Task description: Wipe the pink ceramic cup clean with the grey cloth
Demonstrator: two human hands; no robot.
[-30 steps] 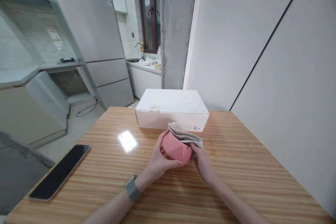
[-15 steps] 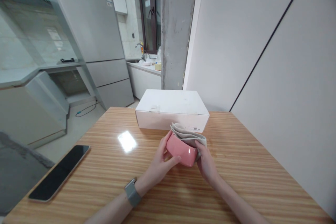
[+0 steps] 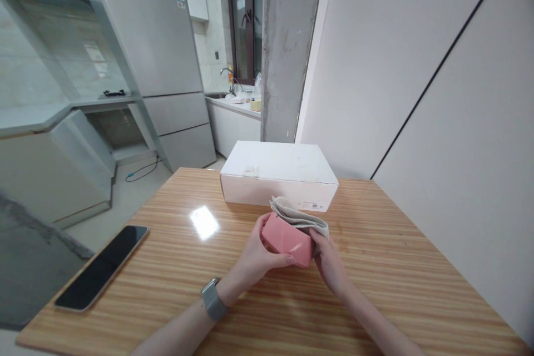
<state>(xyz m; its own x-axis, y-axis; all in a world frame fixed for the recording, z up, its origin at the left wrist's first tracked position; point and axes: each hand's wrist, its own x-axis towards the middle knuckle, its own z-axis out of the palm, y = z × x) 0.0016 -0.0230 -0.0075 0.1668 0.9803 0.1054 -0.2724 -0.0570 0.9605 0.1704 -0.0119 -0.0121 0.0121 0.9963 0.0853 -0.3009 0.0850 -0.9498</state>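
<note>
Above the table's middle, my left hand (image 3: 259, 250) grips a glossy pink bowl (image 3: 287, 239) at its left side, fingers behind it and thumb along the lower edge. The bowl is tilted, its smooth outer side facing me; its inside does not show. A folded light grey cloth (image 3: 298, 217) lies along its far upper edge. With its fingers closed, my right hand (image 3: 327, 258) pinches the cloth against the bowl's right end. Part of the cloth is hidden behind the bowl and the right fingers.
Just beyond my hands a white cardboard box (image 3: 278, 178) stands on the wood-grain table (image 3: 375, 289). A black-screened phone (image 3: 102, 268) lies near the left edge. A white wall (image 3: 459, 150) runs along the right side. Behind are a fridge (image 3: 154, 39) and a sink counter (image 3: 233, 122).
The bowl has turned slightly in my hands, and my left thumb reaches further right along its lower edge. The cloth stays pressed to it. The whole view has shifted a little.
</note>
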